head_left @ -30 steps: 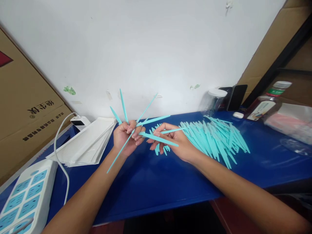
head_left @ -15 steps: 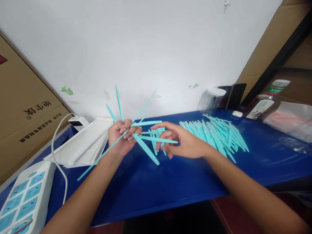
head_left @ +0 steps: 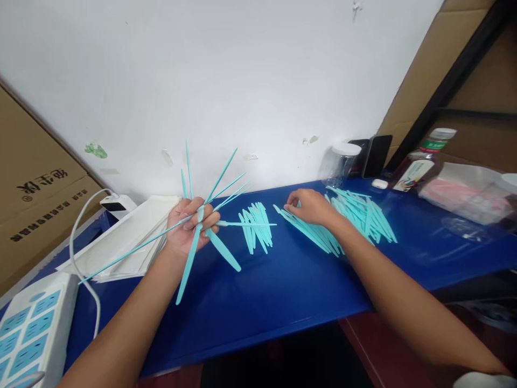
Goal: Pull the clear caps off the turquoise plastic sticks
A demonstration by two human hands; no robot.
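I see left hand (head_left: pixel 189 222) closed round splayed teal strips (head_left: pixel 223 252) | right hand (head_left: pixel 310 207) has moved off them to the heap (head_left: pixel 365 215) by the table's (head_left: pixel 258 302) far edge, fingers curled, grip I can't tell | left now holds alone | small pile (head_left: pixel 257 229) lies between hands.

Open strip along front of blue table (head_left: pixel 258 307), between forearms (head_left: pixel 139 302). Small stick pile (head_left: pixel 257 228) obstructs middle. Splayed sticks (head_left: pixel 224 251) jut from left hand (head_left: pixel 190 222), barring close passage; jar (head_left: pixel 342 163), bottle (head_left: pixel 418 164) block right rear.
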